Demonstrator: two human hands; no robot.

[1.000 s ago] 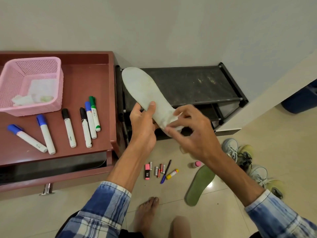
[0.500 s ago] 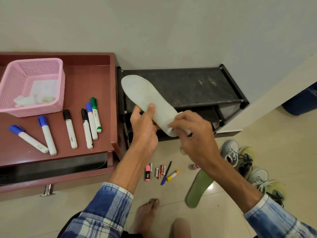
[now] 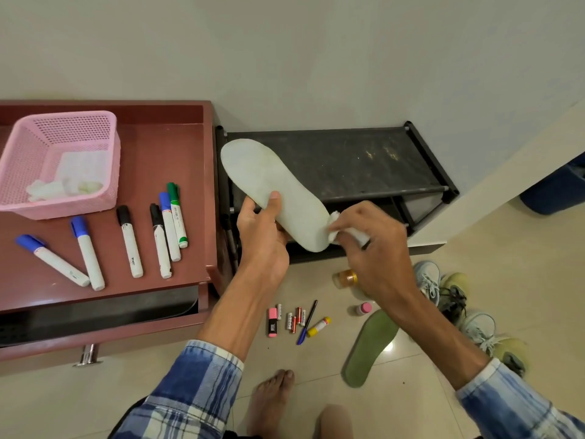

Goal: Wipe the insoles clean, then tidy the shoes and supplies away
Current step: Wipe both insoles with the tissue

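My left hand [image 3: 262, 236] holds a pale whitish insole [image 3: 272, 188] by its middle, thumb on top, in front of the black shoe rack [image 3: 348, 160]. At the insole's heel end, my right hand [image 3: 370, 245] presses a small white wipe [image 3: 332, 228]. A green insole [image 3: 368, 346] lies on the floor tiles at the right. Two grey-and-yellow sneakers [image 3: 449, 296] sit on the floor beyond it, partly hidden by my right arm.
A pink basket [image 3: 60, 160] with white wipes and several markers [image 3: 167, 226] rest on the red-brown cabinet [image 3: 177, 147], its drawer partly open. On the floor lie batteries [image 3: 294, 320], a pen, a pink highlighter, a small bottle [image 3: 346, 277] and a pink-capped vial [image 3: 364, 308]. My bare foot [image 3: 272, 403] is below.
My right hand slid the wipe along the insole's heel end, down and to the right. The left hand tilted the insole slightly lower.
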